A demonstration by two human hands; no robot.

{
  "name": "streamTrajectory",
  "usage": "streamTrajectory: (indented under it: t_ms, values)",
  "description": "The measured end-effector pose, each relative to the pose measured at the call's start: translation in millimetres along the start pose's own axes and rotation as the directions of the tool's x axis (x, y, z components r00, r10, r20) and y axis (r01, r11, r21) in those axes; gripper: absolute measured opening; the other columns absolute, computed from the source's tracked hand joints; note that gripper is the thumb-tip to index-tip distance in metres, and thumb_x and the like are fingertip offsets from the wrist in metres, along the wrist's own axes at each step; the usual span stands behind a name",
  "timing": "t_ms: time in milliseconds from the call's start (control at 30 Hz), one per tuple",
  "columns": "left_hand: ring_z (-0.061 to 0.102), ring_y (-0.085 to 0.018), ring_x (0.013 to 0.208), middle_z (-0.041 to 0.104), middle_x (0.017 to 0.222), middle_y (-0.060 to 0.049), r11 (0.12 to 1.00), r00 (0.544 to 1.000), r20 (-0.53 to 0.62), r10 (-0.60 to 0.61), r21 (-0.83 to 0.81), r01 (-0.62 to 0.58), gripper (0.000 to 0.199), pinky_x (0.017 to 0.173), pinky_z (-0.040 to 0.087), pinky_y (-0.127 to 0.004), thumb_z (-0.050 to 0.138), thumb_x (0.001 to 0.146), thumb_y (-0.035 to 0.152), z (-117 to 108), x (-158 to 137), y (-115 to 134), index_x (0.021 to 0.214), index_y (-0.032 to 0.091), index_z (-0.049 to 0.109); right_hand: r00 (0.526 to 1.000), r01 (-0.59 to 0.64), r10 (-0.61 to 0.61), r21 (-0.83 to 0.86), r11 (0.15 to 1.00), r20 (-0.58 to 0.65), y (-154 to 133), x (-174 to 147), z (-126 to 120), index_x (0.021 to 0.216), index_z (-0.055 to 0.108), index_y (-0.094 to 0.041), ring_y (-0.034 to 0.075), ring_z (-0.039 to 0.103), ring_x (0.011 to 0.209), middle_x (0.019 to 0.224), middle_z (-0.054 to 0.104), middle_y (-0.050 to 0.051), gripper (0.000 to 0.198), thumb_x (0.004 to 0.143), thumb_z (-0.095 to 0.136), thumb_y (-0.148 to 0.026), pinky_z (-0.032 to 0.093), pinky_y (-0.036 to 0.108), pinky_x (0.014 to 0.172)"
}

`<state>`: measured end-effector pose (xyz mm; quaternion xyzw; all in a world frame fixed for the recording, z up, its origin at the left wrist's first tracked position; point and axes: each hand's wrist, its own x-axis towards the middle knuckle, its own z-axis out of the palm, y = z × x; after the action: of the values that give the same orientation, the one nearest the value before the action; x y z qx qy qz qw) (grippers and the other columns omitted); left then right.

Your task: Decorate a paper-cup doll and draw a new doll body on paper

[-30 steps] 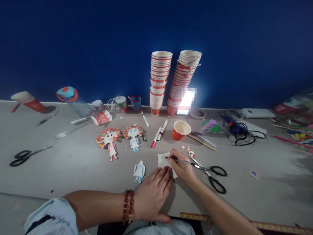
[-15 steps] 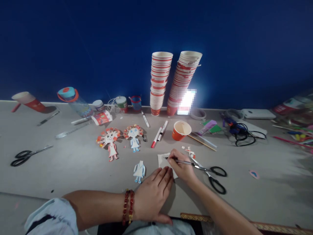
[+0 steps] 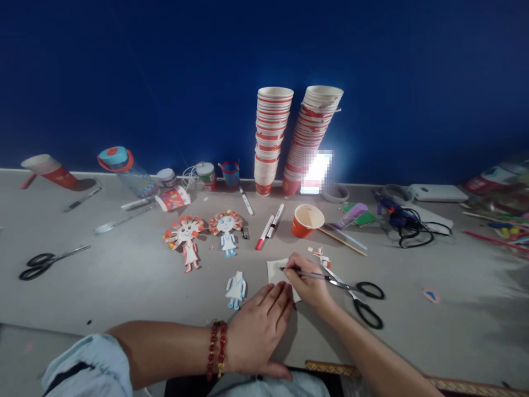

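Observation:
My right hand (image 3: 308,278) pinches a slim pen (image 3: 303,272), its tip on a small white piece of paper (image 3: 273,269). Faint marks show near the tip. My left hand (image 3: 262,325) lies flat, fingers stretched out, its fingertips over the paper's lower part. Just left of it is a headless paper doll body (image 3: 236,289) with blue outlines. Two paper dolls with fringed hair lie farther up, a red-outlined doll (image 3: 189,242) and a blue-outlined doll (image 3: 227,231). Scissors (image 3: 351,291) with black handles rest beside my right hand, their blades partly behind the pen.
Two tall stacks of paper cups (image 3: 268,143) stand by the blue wall, a bright blurred screen beside them. A cut-down orange cup (image 3: 306,223), markers (image 3: 264,231), a glue gun (image 3: 390,207) with its cord, and a water bottle (image 3: 128,173) surround the work area. More scissors (image 3: 53,262) lie left.
Very little differs. The pen hand has shifted only slightly on the paper, and the left hand stays flat in place. The whole view has moved by a few pixels.

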<state>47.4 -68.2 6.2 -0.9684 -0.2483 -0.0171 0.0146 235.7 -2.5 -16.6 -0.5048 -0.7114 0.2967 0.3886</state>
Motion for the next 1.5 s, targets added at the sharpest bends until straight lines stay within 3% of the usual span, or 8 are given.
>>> streamTrajectory:
  t_ms: [1500]
  values:
    - [0.027, -0.040, 0.144, 0.031, 0.154, -0.030, 1.000, 1.000, 0.001, 0.000, 0.003, 0.000, 0.109, 0.118, 0.012, -0.047, 0.035, 0.083, 0.083, 1.7, 0.3, 0.4, 0.145, -0.006, 0.036, 1.000, -0.001, 0.002, -0.059, 0.998, 0.018, -0.1, -1.9, 2.0, 0.065, 0.048, -0.023, 0.014, 0.046, 0.054, 0.056, 0.049, -0.003, 0.012, 0.077, 0.049, -0.019, 0.035, 0.025, 0.054]
